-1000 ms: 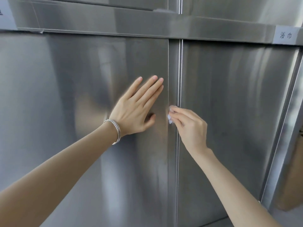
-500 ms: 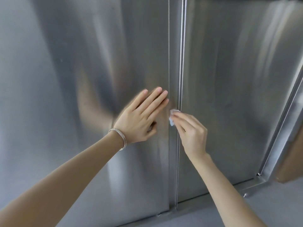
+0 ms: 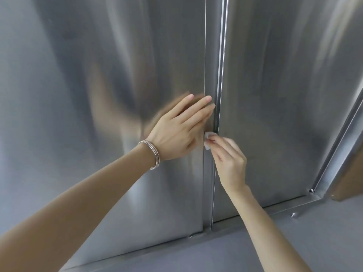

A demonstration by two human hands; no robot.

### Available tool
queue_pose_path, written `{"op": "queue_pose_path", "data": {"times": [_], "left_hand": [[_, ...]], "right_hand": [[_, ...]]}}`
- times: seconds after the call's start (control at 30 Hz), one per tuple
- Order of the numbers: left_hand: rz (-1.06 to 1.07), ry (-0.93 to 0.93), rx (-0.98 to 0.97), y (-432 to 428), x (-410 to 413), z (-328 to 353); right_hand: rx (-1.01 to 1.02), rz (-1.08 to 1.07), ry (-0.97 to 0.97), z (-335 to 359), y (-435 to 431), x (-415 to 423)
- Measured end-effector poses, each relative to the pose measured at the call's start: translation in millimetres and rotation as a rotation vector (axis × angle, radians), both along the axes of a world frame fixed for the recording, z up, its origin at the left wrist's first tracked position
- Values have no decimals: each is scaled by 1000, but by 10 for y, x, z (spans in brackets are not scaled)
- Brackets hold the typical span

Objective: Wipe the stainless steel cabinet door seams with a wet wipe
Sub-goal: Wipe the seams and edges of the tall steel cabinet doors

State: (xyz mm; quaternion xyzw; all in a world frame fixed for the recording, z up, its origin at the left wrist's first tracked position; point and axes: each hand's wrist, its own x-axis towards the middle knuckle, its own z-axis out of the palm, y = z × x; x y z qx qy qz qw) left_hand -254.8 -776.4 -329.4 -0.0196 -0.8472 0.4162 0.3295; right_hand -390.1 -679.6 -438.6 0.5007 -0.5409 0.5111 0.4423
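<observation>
Two brushed stainless steel cabinet doors fill the view, the left door (image 3: 98, 75) and the right door (image 3: 284, 95). A vertical seam (image 3: 221, 65) runs between them. My left hand (image 3: 176, 132), with thin bangles at the wrist, lies flat with straight fingers on the left door beside the seam. My right hand (image 3: 229, 160) pinches a small folded white wet wipe (image 3: 208, 139) against the seam, just below my left fingertips. Most of the wipe is hidden by my fingers.
A steel bottom rail (image 3: 275, 208) runs under the doors, above a grey surface (image 3: 255, 248). A steel frame post (image 3: 341, 146) slants along the right door's edge, with something brown (image 3: 351, 177) beyond it. A small screw (image 3: 294, 214) sits by the rail.
The view has tilted down, so the top rail is gone and the bottom rail shows. Both hands have slid down the doors, the wipe moving down along the seam.
</observation>
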Motion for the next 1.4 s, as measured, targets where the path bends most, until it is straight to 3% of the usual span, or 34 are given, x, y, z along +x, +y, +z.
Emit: {"op": "queue_pose_path", "data": {"times": [0.2, 0.27, 0.47, 0.57, 0.73, 0.97, 1.17, 1.4], "left_hand": [[-8, -168, 24, -61, 89, -802], [0, -201, 18, -83, 136, -990], [7, -185, 47, -92, 45, -1239], [-19, -236, 24, -86, 15, -1405], [-8, -257, 0, -117, 27, -1515], [-39, -228, -50, -145, 5, -1538], [-12, -263, -75, -151, 12, -1553], [41, -293, -37, -70, 69, -1517]], "right_hand": [[365, -13, -132, -1650, 187, 116], [363, -26, -140, -1672, 178, 113], [76, -23, -148, -1216, 40, 84], [161, -40, -187, -1725, 60, 97], [504, -66, -298, -2661, 161, 136], [276, -151, -293, -2417, 73, 132], [374, -158, -471, -3202, 100, 296], [793, -145, -424, -2648, 333, 156]]}}
